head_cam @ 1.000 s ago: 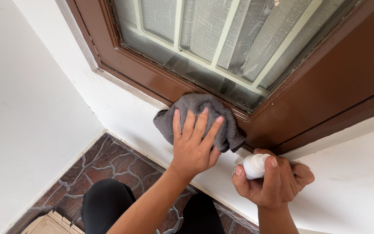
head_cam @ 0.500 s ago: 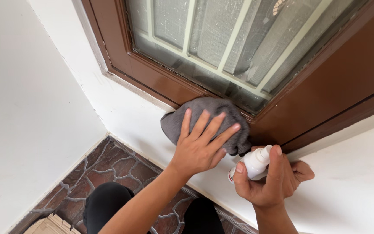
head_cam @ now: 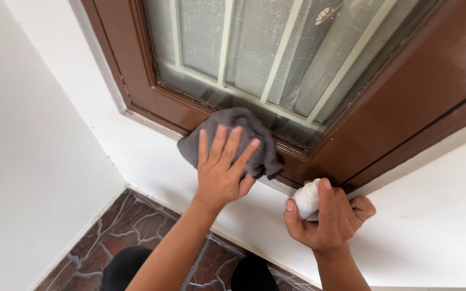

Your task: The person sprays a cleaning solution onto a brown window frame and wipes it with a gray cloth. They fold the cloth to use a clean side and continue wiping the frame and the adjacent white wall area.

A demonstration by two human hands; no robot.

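**Cloth flat on the lower frame rail, left hand on top of it**

Largest first: your brown window frame (head_cam: 351, 134) runs diagonally, low on the right and climbing toward upper left, with frosted glass (head_cam: 254, 48) and pale bars behind it. White wall (head_cam: 432, 215) sits below and beside it; a stone-pattern floor (head_cam: 130, 231) shows at bottom left.

Key relation: the grey cloth (head_cam: 244, 126) lies directly under and just ahead of your left hand (head_cam: 219, 172), pressed on the bottom rail where it meets the glass. Its long side follows the rail. Your fingers (head_cam: 232, 145) point up toward the glass, so the rail runs across them, not along them. Left hand is the one on the cloth; your right hand (head_cam: 324, 218) is off it, just below-right, near the frame's lower edge.

Finger state: left is spread flat, palm down, pinning the cloth, not clenching it. Right is curled around a small white spray bottle (head_cam: 306, 198), thumb over its top.

Cloth look: dark grey, soft, bunched, with a loose fold hanging off the rail at the right side.
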